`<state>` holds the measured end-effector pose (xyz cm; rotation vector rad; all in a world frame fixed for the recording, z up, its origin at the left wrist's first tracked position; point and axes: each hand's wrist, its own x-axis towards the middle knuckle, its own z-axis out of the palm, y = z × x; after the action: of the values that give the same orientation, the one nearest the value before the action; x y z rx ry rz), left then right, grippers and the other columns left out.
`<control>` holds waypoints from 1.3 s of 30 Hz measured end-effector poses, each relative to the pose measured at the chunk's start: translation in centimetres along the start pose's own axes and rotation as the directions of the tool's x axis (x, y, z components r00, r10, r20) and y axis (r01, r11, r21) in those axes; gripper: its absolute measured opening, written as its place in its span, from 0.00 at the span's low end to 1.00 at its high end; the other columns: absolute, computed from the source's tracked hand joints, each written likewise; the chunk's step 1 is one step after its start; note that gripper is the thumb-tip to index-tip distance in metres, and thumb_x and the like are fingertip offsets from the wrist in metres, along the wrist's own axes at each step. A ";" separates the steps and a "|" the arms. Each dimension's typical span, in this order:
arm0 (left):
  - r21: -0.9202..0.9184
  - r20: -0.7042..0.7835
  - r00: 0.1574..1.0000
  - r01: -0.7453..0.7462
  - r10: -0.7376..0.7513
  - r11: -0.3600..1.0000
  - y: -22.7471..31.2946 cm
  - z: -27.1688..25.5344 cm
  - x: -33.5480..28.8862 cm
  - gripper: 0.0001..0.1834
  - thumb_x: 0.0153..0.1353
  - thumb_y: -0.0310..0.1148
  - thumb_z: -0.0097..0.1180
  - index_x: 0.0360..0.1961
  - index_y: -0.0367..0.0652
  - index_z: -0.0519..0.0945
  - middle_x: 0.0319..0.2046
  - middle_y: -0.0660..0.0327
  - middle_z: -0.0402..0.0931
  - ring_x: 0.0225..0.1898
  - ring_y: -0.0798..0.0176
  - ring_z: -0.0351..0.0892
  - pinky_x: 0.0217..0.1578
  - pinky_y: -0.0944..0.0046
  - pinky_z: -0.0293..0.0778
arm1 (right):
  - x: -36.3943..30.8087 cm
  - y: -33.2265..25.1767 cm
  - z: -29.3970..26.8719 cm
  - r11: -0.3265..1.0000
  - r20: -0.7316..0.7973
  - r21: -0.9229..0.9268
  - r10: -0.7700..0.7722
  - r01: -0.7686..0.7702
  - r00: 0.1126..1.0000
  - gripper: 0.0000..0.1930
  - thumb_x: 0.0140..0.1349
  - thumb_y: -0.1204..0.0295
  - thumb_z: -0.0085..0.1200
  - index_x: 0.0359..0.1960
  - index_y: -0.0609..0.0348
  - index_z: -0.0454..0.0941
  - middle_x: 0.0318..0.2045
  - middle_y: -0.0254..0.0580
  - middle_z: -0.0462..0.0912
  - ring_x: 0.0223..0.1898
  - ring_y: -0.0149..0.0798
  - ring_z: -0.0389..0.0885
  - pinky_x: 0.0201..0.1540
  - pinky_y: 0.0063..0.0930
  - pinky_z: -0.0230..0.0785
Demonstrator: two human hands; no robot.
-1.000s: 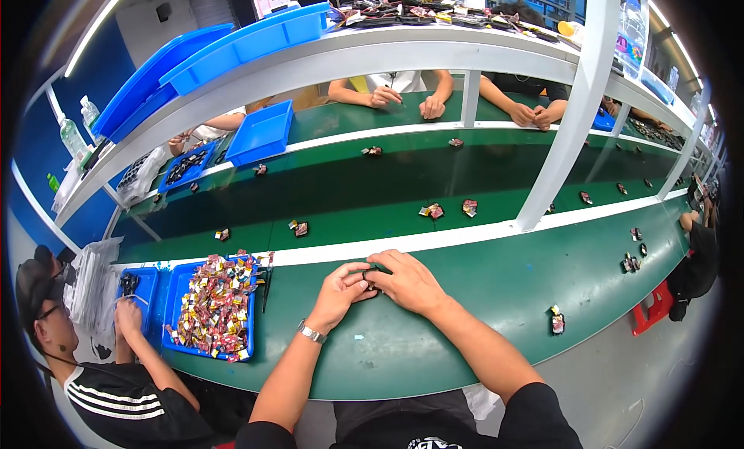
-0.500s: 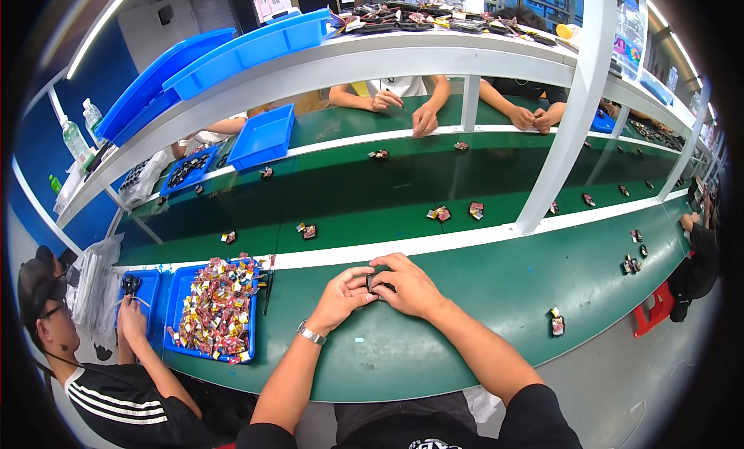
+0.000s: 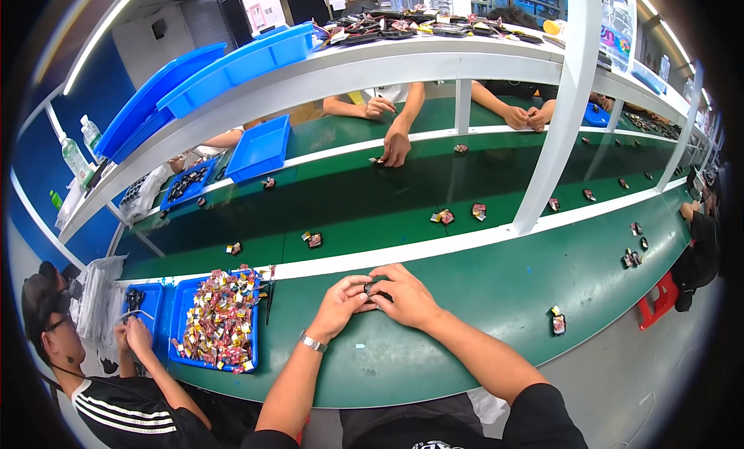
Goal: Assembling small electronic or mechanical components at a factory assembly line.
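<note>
My left hand (image 3: 342, 302) and my right hand (image 3: 405, 295) meet over the green bench (image 3: 480, 302), fingertips pinched together on a small dark part (image 3: 370, 288) that is mostly hidden between them. A metal watch (image 3: 311, 342) sits on my left wrist. Both forearms come up from the lower edge.
A blue tray (image 3: 219, 319) of several small colourful pieces lies left of my hands, with a smaller blue tray (image 3: 144, 303) beside it. A seated person (image 3: 116, 387) works at the lower left. Small parts ride the dark green belt (image 3: 364, 209); other people's hands (image 3: 395, 143) work across it. White post (image 3: 554, 139).
My hands stay together at the same spot, fingers shifting slightly on the small part. The pieces on the belt have drifted rightward.
</note>
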<state>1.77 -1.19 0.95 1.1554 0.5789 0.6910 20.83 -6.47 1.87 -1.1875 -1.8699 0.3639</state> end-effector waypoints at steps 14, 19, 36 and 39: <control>-0.061 0.018 1.000 -0.023 0.024 0.998 -0.3 -0.5 -0.1 0.16 0.70 0.25 0.47 0.57 0.36 0.69 0.50 0.51 0.77 0.52 0.58 0.79 0.54 0.57 0.78 | -0.6 0.3 1.9 0.981 -0.107 0.141 0.149 -0.133 0.983 0.07 0.54 0.74 0.62 0.36 0.55 0.85 0.48 0.37 0.80 0.54 0.45 0.75 0.56 0.37 0.70; -0.059 0.000 0.999 -0.032 0.032 0.998 -0.7 -0.8 0.0 0.16 0.70 0.25 0.48 0.57 0.36 0.69 0.49 0.51 0.78 0.50 0.58 0.80 0.53 0.58 0.79 | -0.8 0.7 2.5 0.952 -0.093 0.234 0.225 -0.199 0.970 0.09 0.53 0.75 0.63 0.38 0.52 0.86 0.50 0.38 0.81 0.55 0.44 0.75 0.57 0.36 0.69; -0.068 -0.059 0.996 -0.070 0.066 0.995 -1.0 -0.6 0.1 0.15 0.68 0.25 0.51 0.55 0.35 0.70 0.48 0.51 0.79 0.50 0.58 0.80 0.53 0.56 0.79 | -0.6 0.1 2.8 0.979 -0.177 0.165 0.149 -0.120 0.973 0.09 0.53 0.76 0.62 0.36 0.53 0.85 0.52 0.38 0.80 0.56 0.46 0.73 0.57 0.38 0.70; -0.066 -0.084 0.993 -0.083 0.077 0.994 -1.0 -0.3 0.0 0.15 0.68 0.25 0.50 0.55 0.35 0.70 0.49 0.51 0.79 0.50 0.59 0.80 0.52 0.57 0.79 | -0.4 -0.2 2.9 0.975 -0.201 0.197 0.145 -0.105 0.969 0.08 0.53 0.76 0.59 0.36 0.53 0.85 0.51 0.39 0.79 0.56 0.48 0.73 0.58 0.38 0.69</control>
<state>1.76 -1.21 -0.11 1.0942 0.5754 0.8243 18.50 -6.35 0.17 -1.1719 -1.5450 0.4509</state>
